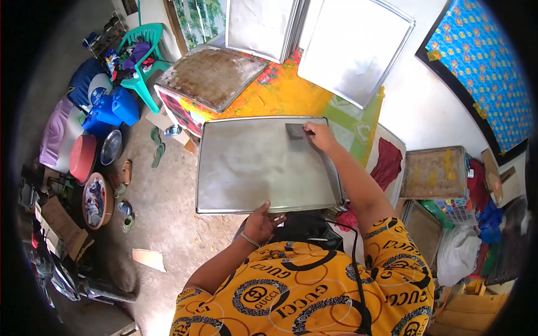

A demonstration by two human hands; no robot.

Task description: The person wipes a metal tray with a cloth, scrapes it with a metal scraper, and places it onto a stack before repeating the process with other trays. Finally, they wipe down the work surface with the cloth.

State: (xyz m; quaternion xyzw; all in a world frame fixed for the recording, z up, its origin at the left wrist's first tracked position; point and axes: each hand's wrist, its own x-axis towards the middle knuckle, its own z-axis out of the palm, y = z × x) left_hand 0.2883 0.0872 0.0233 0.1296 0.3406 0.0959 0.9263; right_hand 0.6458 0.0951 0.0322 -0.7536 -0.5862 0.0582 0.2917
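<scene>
A large metal baking tray (252, 162) with a raised rim lies in front of me, its far side by the table's near edge. My left hand (261, 225) grips the near rim, thumb over the top and fingers beneath. At the tray's far right part, my right hand (320, 136) pinches a dark grey flat square piece (294, 132) against the metal; its exact kind I cannot tell. The tray's surface looks dull grey with lighter smears.
A brown, crusted tray (210, 75) lies on the table with a yellow cloth (291, 92). Cleaner-looking trays (260, 25) and another bright tray (356, 47) stand behind. To the left are a green chair (147, 61), blue jugs (115, 109) and a basin (96, 201); a stained tray (432, 172) rests at right.
</scene>
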